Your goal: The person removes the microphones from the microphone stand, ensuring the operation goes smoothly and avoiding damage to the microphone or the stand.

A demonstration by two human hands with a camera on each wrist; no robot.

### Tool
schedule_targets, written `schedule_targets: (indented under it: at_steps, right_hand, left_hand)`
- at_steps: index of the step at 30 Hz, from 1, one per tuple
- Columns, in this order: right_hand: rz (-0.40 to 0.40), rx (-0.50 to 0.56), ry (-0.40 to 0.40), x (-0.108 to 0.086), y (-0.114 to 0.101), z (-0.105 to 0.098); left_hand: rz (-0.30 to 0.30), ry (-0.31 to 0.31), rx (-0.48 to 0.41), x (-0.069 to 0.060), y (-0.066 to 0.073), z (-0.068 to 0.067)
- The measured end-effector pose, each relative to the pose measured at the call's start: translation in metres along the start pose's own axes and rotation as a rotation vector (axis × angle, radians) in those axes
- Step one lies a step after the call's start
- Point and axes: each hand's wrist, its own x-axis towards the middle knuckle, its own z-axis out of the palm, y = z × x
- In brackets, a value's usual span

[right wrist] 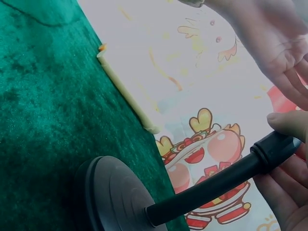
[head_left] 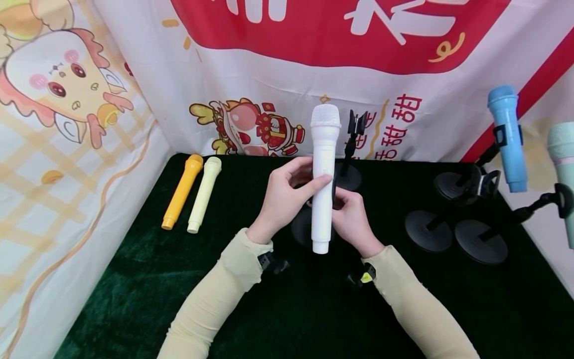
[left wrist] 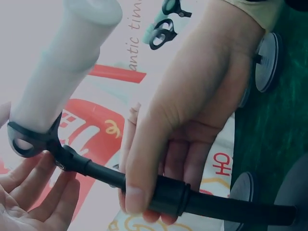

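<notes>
A white microphone [head_left: 324,209] stands nearly upright in the middle of the head view, seated in the black clip [left wrist: 54,139] of a microphone stand [right wrist: 207,193]. My left hand [head_left: 284,192] holds the microphone at the clip, thumb across its front and fingers behind. Lower down, my right hand [head_left: 354,219] grips the collar on the stand's pole, seen in both wrist views. The stand's round base [right wrist: 120,197] rests on the green cloth, partly hidden behind the microphone in the head view.
At the left lie an orange microphone [head_left: 182,192] and a pale yellow microphone [head_left: 205,194]. Behind my hands is another stand [head_left: 347,177] with a bare clip. Several stands are at right, holding a blue microphone [head_left: 508,139] and a green microphone [head_left: 564,164]. A printed curtain [head_left: 278,75] hangs behind.
</notes>
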Motion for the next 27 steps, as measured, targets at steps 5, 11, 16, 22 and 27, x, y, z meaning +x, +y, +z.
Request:
schedule_targets:
  at_steps: [5, 11, 16, 22, 27]
  right_hand:
    - [0.012, -0.037, -0.024, 0.000, -0.015, -0.002]
    - [0.018, -0.032, -0.042, -0.001, -0.014, -0.003]
    - [-0.010, -0.021, -0.039, -0.001, -0.011, -0.001]
    - [-0.012, -0.005, -0.043, -0.001, -0.009, -0.001]
    - [0.012, 0.020, -0.067, -0.002, 0.004, -0.002]
  left_hand:
    - [-0.001, 0.006, -0.007, 0.000, 0.004, 0.002]
    - [-0.027, -0.016, -0.044, 0.001, 0.008, 0.004]
    - [-0.034, -0.022, -0.059, 0.004, 0.010, 0.004]
    - [-0.040, -0.032, -0.084, 0.006, 0.010, 0.005]
    - [-0.043, -0.025, -0.089, 0.007, 0.011, 0.006]
